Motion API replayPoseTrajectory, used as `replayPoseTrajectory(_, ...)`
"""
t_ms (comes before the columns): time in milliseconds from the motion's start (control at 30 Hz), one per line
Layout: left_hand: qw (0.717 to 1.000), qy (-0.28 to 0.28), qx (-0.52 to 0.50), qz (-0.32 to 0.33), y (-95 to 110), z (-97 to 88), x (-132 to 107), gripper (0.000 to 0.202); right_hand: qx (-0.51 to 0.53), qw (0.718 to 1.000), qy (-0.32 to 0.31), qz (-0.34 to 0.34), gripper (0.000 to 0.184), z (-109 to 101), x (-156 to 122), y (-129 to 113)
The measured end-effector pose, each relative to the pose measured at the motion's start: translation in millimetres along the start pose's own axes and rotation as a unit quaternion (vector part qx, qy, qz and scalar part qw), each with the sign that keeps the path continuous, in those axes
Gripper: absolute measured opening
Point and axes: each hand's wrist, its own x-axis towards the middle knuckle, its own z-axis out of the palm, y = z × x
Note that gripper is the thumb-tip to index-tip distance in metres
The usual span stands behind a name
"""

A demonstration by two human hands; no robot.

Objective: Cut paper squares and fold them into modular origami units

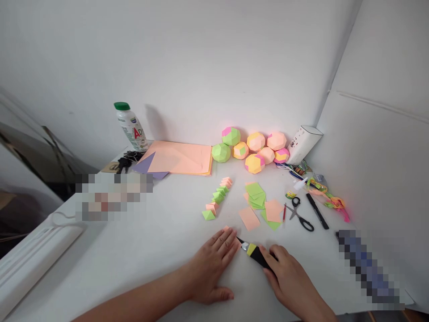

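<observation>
My left hand lies flat on the white table, its fingers pressing down a small peach paper piece. Most of that paper is hidden under the fingers. In my right hand is a black and yellow utility knife, its blade tip touching the paper near my left fingertips. Beyond my hands runs a row of folded green and peach paper pieces. To its right lie loose green paper squares and peach paper squares.
Faceted paper balls cluster by the wall. Peach sheets lie left of them, near a white bottle. On the right are scissors, a black pen-like tool, paper scraps and a white paper box.
</observation>
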Motion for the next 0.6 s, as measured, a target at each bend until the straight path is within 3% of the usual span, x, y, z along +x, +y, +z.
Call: replayPoseTrajectory(600, 1.0, -0.013, -0.009, -0.015, 0, -0.6, 0, 0.095, 0.002, 1.0, -0.02, -0.009, 0.047, -9, 12, 9)
